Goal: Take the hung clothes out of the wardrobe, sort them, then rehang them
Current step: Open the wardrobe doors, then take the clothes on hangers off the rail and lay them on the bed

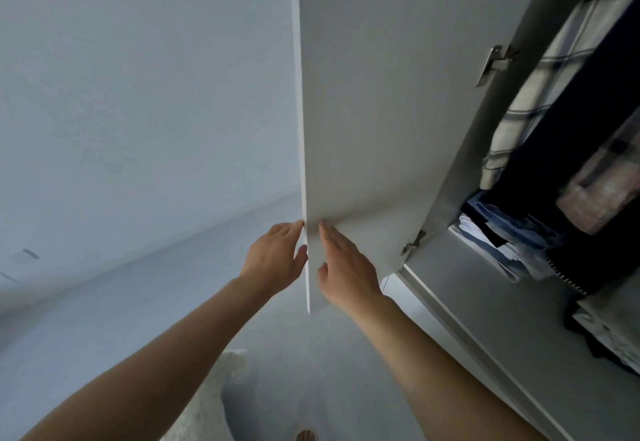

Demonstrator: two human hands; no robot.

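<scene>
— Fingers of the left hand lie straight on the outer face of the tall white flat-panel wardrobe door, thumb at its edge; right hand is flat on the inner face, fingers relaxed, gripping nothing.

— So the door's sandwiched btwn both palms, no real hold?

— Right. Beyond them, silver metal hinges join door to frame. Farther in, the hung clothes: checked white-and-navy shirt, dark navy garment, pinkish plaid piece, all still inside. Rail not visible.

— Risk?

— Prob. the door swinging back w/ only flat palms steadying it, or a thumb getting nipped at the edge.
</scene>
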